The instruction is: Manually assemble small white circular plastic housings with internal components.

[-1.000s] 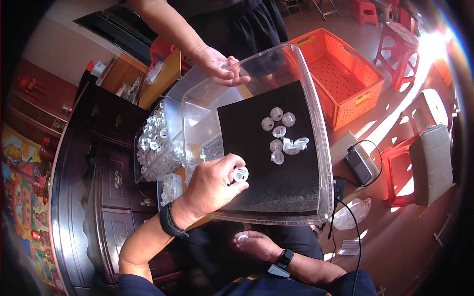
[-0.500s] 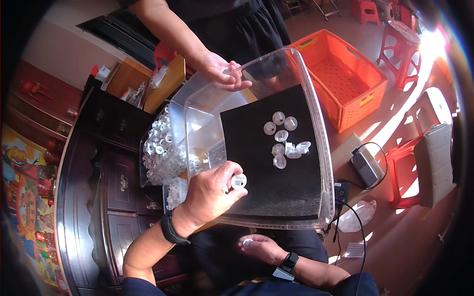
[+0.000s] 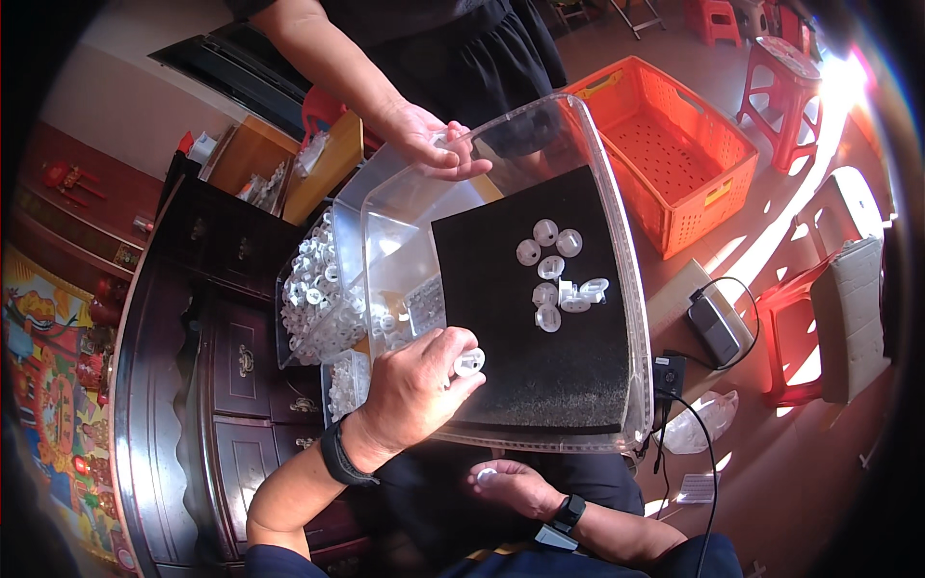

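Between thumb and fingertips, my left hand [image 3: 414, 387] pinches a small round white plastic part [image 3: 469, 362], over the near left corner of a black foam pad [image 3: 520, 371]. The pad lies in a clear plastic bin [image 3: 631, 318]. Several similar round white plastic parts [image 3: 551, 268] rest on its right half, some bunched together and tipped on their sides. Below the bin's near edge, at my lap, my right hand [image 3: 521, 488] is curled round another small white plastic part [image 3: 487, 476], only partly visible.
Across the bin, another person's hand [image 3: 438, 146] holds something whitish. Heaps of white parts [image 3: 313, 289] fill a container at the left, beside a dark wooden cabinet [image 3: 241, 361]. An orange crate [image 3: 665, 149], red stools [image 3: 785, 101] and a black adapter [image 3: 713, 328] with cables stand right.
The part in my left hand has turned slightly and moved a little down and right in view. My right hand and the parts on the foam keep their places.
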Available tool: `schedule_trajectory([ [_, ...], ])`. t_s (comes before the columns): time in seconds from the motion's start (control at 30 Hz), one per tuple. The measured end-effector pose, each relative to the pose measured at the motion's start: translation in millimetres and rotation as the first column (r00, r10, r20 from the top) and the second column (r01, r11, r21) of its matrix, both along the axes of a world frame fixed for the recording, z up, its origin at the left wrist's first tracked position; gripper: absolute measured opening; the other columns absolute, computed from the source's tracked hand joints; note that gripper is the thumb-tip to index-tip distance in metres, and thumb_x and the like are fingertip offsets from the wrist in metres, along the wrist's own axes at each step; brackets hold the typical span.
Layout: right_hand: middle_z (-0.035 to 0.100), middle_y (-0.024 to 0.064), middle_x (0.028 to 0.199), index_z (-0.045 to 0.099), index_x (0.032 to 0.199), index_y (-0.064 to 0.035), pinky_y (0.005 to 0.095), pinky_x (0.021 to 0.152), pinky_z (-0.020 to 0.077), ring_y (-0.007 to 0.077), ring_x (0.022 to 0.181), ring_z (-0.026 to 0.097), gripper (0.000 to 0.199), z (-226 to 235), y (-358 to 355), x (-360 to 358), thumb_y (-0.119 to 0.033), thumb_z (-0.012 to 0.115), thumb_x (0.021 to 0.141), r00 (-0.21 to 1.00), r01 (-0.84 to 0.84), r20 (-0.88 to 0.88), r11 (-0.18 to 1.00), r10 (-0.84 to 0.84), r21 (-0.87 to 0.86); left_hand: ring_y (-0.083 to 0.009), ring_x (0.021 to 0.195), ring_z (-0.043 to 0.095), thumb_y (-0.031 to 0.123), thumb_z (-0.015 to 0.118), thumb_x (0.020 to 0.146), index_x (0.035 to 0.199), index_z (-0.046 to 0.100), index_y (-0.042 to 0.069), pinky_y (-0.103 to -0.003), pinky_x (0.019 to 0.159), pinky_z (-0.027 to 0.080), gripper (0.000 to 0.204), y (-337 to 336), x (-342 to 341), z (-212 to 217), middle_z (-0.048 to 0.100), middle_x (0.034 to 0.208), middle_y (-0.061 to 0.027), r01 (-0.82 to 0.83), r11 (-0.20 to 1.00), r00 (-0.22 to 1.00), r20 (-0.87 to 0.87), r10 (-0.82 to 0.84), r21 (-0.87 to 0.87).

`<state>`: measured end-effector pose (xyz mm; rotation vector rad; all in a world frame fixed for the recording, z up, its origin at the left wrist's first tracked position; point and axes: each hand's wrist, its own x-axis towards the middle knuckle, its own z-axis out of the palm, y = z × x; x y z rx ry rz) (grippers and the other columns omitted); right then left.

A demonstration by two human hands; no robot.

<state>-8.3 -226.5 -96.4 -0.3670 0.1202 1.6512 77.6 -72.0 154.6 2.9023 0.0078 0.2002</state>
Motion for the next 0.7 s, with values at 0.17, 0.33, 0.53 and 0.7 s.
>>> schedule_trajectory([
  [0.17, 0.068, 0.0056, 0.114, 0.063, 0.122, -0.0036, 0.0289, 0.095, 0.0495, 0.0141, 0.102, 0.064, 0.029, -1, 0, -2, -0.019, 0.063, 0.097, 1.000, -0.003, 0.001, 1.000, 0.003, 0.006, -0.0216, 0.064, 0.064, 0.008, 0.086, 0.069, 0.100, 0.060, 0.007, -0.032, 0.060, 0.052, 0.040, 1, -2, 0, 0.064, 0.077, -0.0067, -0.035, 0.999, 0.999, -0.012, 0.035, -0.028],
  [0.33, 0.068, 0.0056, 0.113, 0.063, 0.121, -0.0037, 0.0285, 0.095, 0.0496, 0.0139, 0.102, 0.064, 0.029, 0, 1, -2, -0.018, 0.063, 0.097, 1.000, 0.006, -0.001, 1.000, -0.006, 0.016, -0.0199, 0.063, 0.064, 0.010, 0.087, 0.068, 0.100, 0.061, 0.006, -0.031, 0.060, 0.052, 0.042, 0, -3, 4, 0.062, 0.071, -0.0052, -0.090, 0.996, 0.995, -0.044, 0.090, -0.006],
  [0.53, 0.068, 0.0057, 0.114, 0.063, 0.121, -0.0037, 0.0282, 0.095, 0.0495, 0.0135, 0.102, 0.064, 0.028, -3, 0, -2, -0.018, 0.063, 0.097, 1.000, 0.011, -0.015, 1.000, -0.011, 0.024, -0.0178, 0.062, 0.065, 0.010, 0.088, 0.067, 0.098, 0.062, 0.006, -0.030, 0.060, 0.053, 0.040, -1, -7, 1, 0.065, 0.072, -0.0065, -0.127, 0.991, 0.991, -0.038, 0.125, -0.035],
  [0.7, 0.068, 0.0055, 0.114, 0.063, 0.122, -0.0037, 0.0280, 0.094, 0.0495, 0.0136, 0.102, 0.064, 0.028, -3, 1, -2, -0.018, 0.063, 0.097, 1.000, 0.006, -0.016, 0.999, -0.005, 0.031, -0.0155, 0.063, 0.066, 0.008, 0.088, 0.068, 0.099, 0.063, 0.004, -0.028, 0.060, 0.053, 0.040, 1, -12, 0, 0.067, 0.074, -0.0072, -0.127, 0.989, 0.992, -0.011, 0.126, -0.082],
])
